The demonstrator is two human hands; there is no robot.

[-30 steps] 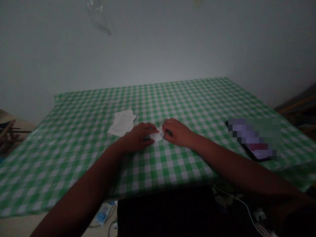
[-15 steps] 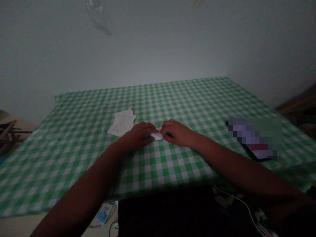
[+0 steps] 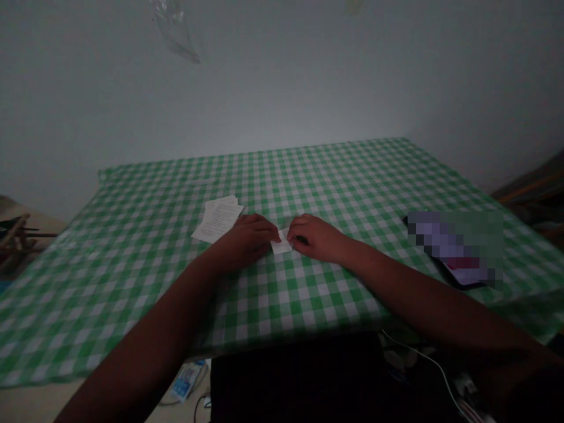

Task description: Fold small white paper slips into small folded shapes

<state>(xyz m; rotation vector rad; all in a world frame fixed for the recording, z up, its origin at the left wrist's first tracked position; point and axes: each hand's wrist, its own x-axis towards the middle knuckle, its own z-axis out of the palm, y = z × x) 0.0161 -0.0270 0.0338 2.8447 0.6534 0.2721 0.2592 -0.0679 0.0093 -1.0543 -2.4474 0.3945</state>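
Observation:
A small folded piece of white paper (image 3: 281, 243) lies on the green-and-white checked tablecloth (image 3: 308, 176) near the table's middle. My left hand (image 3: 247, 238) rests on its left side, fingers curled and pressing it down. My right hand (image 3: 315, 236) pinches its right edge between thumb and fingertips. Both hands sit low on the cloth, almost touching each other over the paper. Most of the paper is hidden under my fingers.
A small stack of printed white sheets (image 3: 219, 218) lies just behind my left hand. A dark flat device (image 3: 456, 261), partly blurred, lies at the right. The wall (image 3: 282, 76) stands behind the table. A white cable (image 3: 423, 352) and a blue packet (image 3: 185, 379) lie below the front edge.
The paper has been pressed flatter and looks smaller between my fingers. Both hands stay in nearly the same spot, with small finger movements over the fold.

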